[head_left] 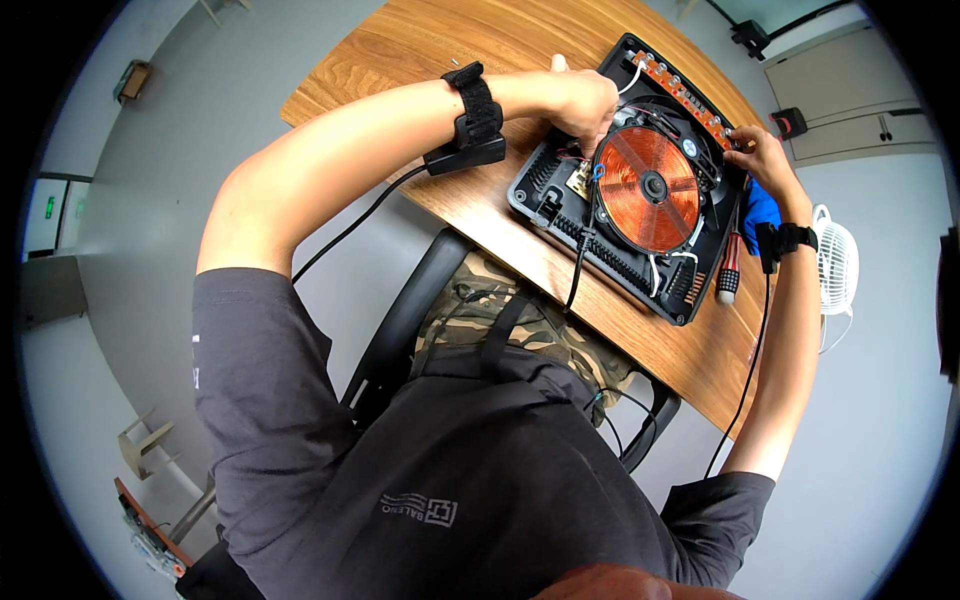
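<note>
Woodgrain tabletop | ribbed black casing | left hand beside round copper coil

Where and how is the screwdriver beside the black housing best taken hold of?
Probably around the thick handle of the screwdriver, coming from the near right: its butt end points toward the person, while the black housing runs close along its left.

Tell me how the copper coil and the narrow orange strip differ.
The copper coil is round; the narrow orange strip is long and slim. The coil sits well inside the black casing, while the strip runs along its far edge. Both have an orange tone.
</note>
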